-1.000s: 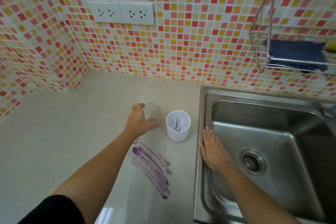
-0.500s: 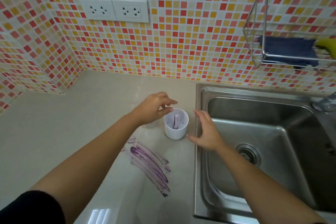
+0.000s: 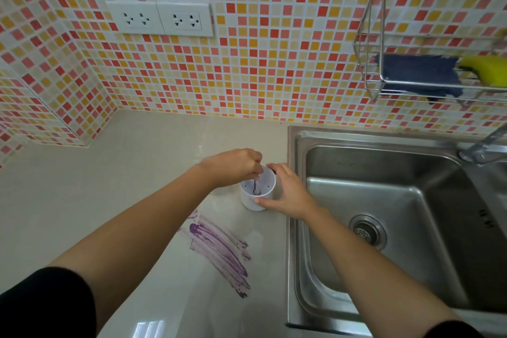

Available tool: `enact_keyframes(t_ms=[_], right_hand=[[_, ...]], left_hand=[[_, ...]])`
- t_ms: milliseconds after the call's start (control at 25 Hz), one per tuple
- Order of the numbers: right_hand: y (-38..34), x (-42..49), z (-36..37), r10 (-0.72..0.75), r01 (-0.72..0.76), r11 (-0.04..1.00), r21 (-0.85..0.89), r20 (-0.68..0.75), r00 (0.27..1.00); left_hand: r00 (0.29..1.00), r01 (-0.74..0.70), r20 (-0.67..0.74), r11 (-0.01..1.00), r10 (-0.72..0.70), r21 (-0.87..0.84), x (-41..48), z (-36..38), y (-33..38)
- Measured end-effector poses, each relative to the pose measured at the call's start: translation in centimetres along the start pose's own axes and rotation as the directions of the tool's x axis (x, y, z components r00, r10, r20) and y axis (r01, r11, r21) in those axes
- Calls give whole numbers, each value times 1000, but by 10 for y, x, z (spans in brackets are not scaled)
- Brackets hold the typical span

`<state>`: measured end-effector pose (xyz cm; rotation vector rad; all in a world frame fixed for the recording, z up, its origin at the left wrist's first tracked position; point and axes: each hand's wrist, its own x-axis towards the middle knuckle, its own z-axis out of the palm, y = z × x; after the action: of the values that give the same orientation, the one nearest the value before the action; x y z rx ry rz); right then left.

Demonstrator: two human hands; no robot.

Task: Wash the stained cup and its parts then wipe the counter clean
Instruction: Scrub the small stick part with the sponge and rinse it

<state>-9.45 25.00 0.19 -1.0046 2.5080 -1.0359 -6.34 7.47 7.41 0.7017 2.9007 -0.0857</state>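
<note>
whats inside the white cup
A purple-stained stem stands in the white cup, pinched by the left hand, above a purple-smeared floor. That hand hides the stem's top.

Looked smooth and glossy: pale worktop (image 3: 109,186) | looked brushed, dully shiny metal: sink (image 3: 411,200) | looked matt white plastic: cup (image 3: 251,202) | looked glazed, glossy: wall tiles (image 3: 274,63) | looked polished metal wire: rack (image 3: 382,35) | looked soft, matt: blue cloth (image 3: 417,74) | looked smooth white plastic: sockets (image 3: 160,19)
</note>
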Motion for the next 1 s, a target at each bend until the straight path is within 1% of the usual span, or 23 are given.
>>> enact_keyframes(t_ms=[160, 280, 360, 400, 480, 520, 560, 640, 680, 720, 760, 800, 840, 880, 920, 1000], right_hand=[[0, 2, -1, 16, -16, 1000, -27, 1, 1000], [-1, 1, 0, 26, -26, 999, -38, -6, 1000], [-2, 1, 0, 32, -32, 998, -51, -8, 999], [-2, 0, 1, 37, -38, 998, -55, -9, 999], [-4, 0, 1, 52, -52, 997, -56, -1, 999], [-4, -1, 1, 71, -70, 996, -54, 18, 997], [-4, -2, 0, 94, -92, 995, -51, 39, 995], [0, -7, -8, 135, -133, 990, -45, 45, 990], [3, -13, -16, 147, -147, 989, -32, 5, 989], [7, -19, -28, 154, -155, 988, -6, -70, 986], [10, -25, -40, 158, -155, 987, 28, -179, 971], [12, -34, -58, 169, -159, 986, 60, -321, 932], [13, -44, -81, 175, -154, 984, 83, -468, 866], [14, -51, -101, 169, -141, 986, 94, -593, 787], [17, -59, -128, 142, -126, 989, 75, -704, 696], [24, -73, -181, 56, -125, 992, -14, -841, 539]], left_hand=[[999, -27, -16, 994, 29, 109, 0, 2, 1], [997, -75, 7, 963, 76, 260, 0, 6, -4], [998, -67, 24, 942, 62, 329, 2, 5, -5], [999, -34, 16, 951, 31, 307, 2, 1, -4], [999, 36, -2, 988, -36, 153, 3, -13, 0], [997, 78, 16, 994, -80, 79, 2, -22, 2], [994, 113, 2, 993, -113, 29, 0, -32, 3], [988, 136, -72, 990, -138, -19, -6, -54, 5], [981, 145, -120, 988, -151, -59, -9, -63, 7], [969, 151, -176, 981, -171, -123, -10, -71, 11], [949, 157, -236, 965, -206, -211, -12, -76, 16], [921, 145, -303, 939, -243, -312, -11, -79, 25], [888, 123, -360, 903, -285, -412, -6, -79, 36], [858, 101, -388, 851, -337, -515, -3, -74, 47], [837, 69, -393, 786, -381, -615, 8, -70, 61], [807, 27, -347, 618, -477, -786, 33, -57, 91]])
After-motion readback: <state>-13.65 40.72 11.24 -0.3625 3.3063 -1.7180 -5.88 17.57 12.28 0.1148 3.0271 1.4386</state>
